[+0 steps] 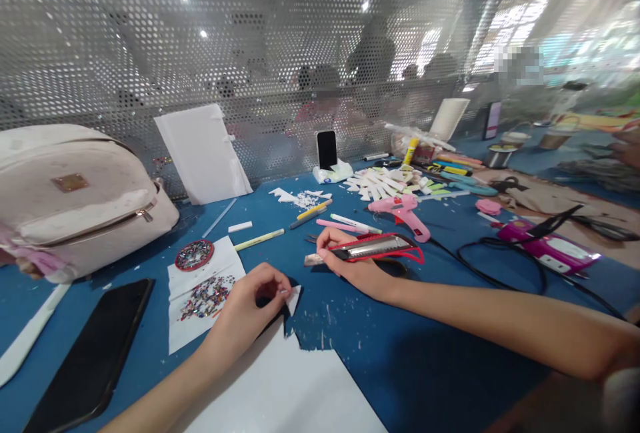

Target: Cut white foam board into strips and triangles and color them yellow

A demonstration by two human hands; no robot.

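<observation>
Cutter [383, 246] in right hand [354, 271], scrap [295, 300] in left hand [250, 301].

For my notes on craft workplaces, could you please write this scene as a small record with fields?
left hand: pinches small white piece
right hand: holds red cutter knife
below hands: white sheet, jagged far edge
left side: black phone lying flat, pale backpack
between backpack and left hand: colourful bits on white paper
beyond right hand: pink glue gun
table: blue
</observation>
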